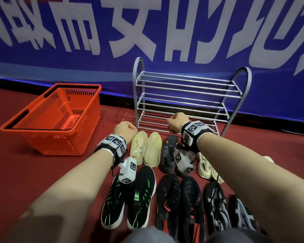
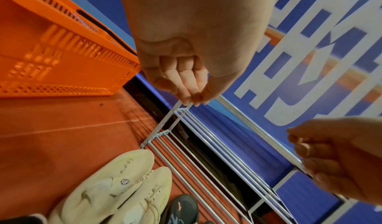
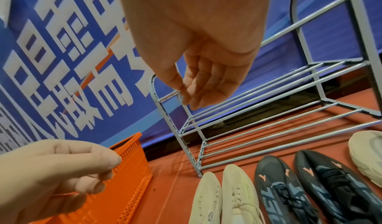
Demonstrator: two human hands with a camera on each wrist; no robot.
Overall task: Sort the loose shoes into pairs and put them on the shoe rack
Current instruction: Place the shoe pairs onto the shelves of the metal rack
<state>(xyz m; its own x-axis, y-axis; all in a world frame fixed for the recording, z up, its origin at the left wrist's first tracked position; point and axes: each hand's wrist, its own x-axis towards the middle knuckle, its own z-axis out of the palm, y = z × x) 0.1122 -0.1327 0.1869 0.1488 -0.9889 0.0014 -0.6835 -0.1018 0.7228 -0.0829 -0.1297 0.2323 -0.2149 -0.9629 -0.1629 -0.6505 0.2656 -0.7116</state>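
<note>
Several shoes lie paired on the red floor before an empty grey three-shelf shoe rack (image 1: 182, 88): a cream pair (image 1: 146, 148), a dark grey pair (image 1: 168, 153), an off-white pair (image 1: 207, 167), a black-green pair (image 1: 128, 195), a black-red pair (image 1: 179, 199) and a black-white knit pair (image 1: 216, 204). My left hand (image 1: 125, 128) hovers above the cream pair's toes, fingers curled, holding nothing. My right hand (image 1: 175, 122) hovers at the rack's bottom shelf above the dark grey pair, also curled and empty. The left wrist view shows thumb meeting fingertips (image 2: 192, 96).
An empty orange plastic basket (image 1: 51, 118) stands on the floor left of the rack. A blue banner wall (image 1: 95, 55) with white lettering runs directly behind the rack. The wrist cameras on both forearms hang over the nearer shoes.
</note>
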